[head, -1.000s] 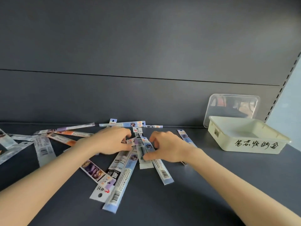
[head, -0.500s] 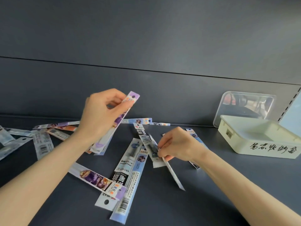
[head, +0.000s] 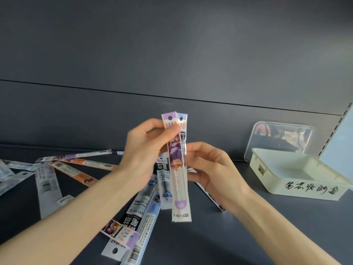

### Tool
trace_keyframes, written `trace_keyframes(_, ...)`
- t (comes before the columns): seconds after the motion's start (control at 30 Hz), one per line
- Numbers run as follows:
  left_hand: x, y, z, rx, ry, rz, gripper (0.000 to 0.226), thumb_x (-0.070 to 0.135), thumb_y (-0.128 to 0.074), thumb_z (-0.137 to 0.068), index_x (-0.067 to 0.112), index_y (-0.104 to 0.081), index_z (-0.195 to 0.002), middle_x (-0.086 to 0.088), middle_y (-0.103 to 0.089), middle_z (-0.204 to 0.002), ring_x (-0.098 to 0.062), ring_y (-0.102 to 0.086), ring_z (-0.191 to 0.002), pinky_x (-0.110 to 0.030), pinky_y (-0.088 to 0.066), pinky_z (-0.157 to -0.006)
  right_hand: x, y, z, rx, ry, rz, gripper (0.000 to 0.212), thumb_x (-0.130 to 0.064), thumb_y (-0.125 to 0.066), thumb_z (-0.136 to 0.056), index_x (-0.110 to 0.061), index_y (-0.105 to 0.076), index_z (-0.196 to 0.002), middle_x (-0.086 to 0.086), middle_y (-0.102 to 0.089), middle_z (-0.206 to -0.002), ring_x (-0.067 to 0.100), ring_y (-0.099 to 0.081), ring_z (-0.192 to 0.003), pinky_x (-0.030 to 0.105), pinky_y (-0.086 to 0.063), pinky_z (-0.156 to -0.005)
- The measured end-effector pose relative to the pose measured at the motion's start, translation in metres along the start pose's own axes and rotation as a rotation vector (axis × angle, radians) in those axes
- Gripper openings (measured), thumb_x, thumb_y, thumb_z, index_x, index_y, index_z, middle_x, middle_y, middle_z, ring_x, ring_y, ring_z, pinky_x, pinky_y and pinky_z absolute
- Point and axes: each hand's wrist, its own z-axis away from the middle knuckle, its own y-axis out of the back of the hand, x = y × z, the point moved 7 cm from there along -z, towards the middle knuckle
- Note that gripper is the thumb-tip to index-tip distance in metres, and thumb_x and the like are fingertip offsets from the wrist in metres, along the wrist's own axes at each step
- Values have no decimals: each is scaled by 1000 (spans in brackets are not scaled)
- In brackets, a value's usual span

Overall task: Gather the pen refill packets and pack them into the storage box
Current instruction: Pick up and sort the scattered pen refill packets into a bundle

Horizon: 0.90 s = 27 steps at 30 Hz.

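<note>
My left hand (head: 143, 150) holds a small bundle of pen refill packets (head: 178, 169) upright above the shelf: a purple one in front, a blue-topped one behind. Thumb and fingers pinch the bundle near its top. My right hand (head: 212, 169) is beside the bundle, its thumb and fingertips closing on the right edge at mid height. Several more refill packets (head: 141, 215) lie scattered on the dark shelf below and to the left (head: 76, 169). The cream storage box (head: 305, 191), open and marked with handwriting, stands at the right, apart from both hands.
A clear plastic lid (head: 278, 138) leans against the back wall behind the box. The dark back panel (head: 172, 73) rises right behind the shelf. A perforated upright (head: 336, 127) borders the right side.
My left hand lifted the purple packet higher and toward the centre. My right hand picked a packet off the shelf and brought it up against the one in my left hand.
</note>
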Motion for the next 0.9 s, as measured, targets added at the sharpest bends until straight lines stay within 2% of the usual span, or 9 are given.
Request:
trace_keyframes(0.13,-1,-20,2,61,-88,-97,15,5,-76,-74,9,-65,-82,-4,-72,-71,-16,-67,-66,-30,-55,-65,3,6,18,-126,-195,26,35,-31,-54,-90,-2,-65,-106,7,-72,-90,19,-70,-79,31,-57,-70)
trace_keyframes(0.2,-5,-34,4,37,-104,-138,17,3,-76,-75,10,-63,-83,-1,-74,-72,-13,-69,-66,-25,-56,-63,2,17,27,-135,-226,97,22,-19,-52,-92,-4,-66,-99,1,-71,-77,14,-68,-67,34,-57,-68)
trace_keyframes(0.3,-29,-49,6,-15,2,-246,19,20,-70,-83,12,-63,-99,-2,-74,-90,-12,-71,-82,-23,-55,-71,-1,63,32,43,-239,178,17,-9,-48,-97,-7,-64,-92,0,-62,-66,13,-63,-58,34,-55,-62)
trace_keyframes(0.43,-80,-61,12,-84,226,-665,19,31,-62,-88,19,-64,-101,4,-66,-105,-12,-60,-104,-24,-44,-79,-12,126,39,221,-244,323,21,-8,-38,-100,-10,-52,-84,4,-54,-62,12,-52,-47,22,-42,-45)
trace_keyframes(0.57,-106,-92,28,-219,211,-1250,43,52,-53,-87,26,-55,-121,0,-49,-132,-22,-44,-123,-36,-38,-100,-5,162,42,237,-341,463,17,-23,-36,-101,-11,-46,-93,0,-35,-58,7,-25,-37,16,-20,-32)
trace_keyframes(0.67,-117,-111,36,-238,223,-1451,57,66,-39,-87,33,-47,-134,-2,-38,-145,-28,-31,-134,-42,-29,-104,3,170,42,200,-344,635,34,-44,-50,-95,-15,-44,-78,-6,-31,-50,7,-24,-35,18,-20,-33)
trace_keyframes(0.73,-123,-115,36,-221,195,-1512,52,65,-39,-88,36,-55,-128,-2,-41,-142,-29,-34,-132,-39,-31,-101,7,172,41,176,-301,745,43,-42,-62,-88,-17,-38,-62,-7,-32,-45,9,-28,-36,20,-24,-35)
trace_keyframes(0.8,-122,-111,36,-188,133,-1433,38,56,-50,-88,32,-67,-112,-1,-55,-123,-26,-46,-120,-34,-37,-90,11,172,38,149,-246,952,45,-38,-69,-84,-18,-39,-56,-7,-40,-50,10,-36,-44,19,-28,-42)
trace_keyframes(0.9,-112,-106,37,-139,29,-1240,16,35,-70,-81,23,-75,-89,6,-57,-85,-18,-56,-96,-27,-36,-72,18,163,35,107,-228,1086,31,-42,-70,-82,-15,-57,-76,-6,-57,-73,5,-46,-55,15,-30,-45)
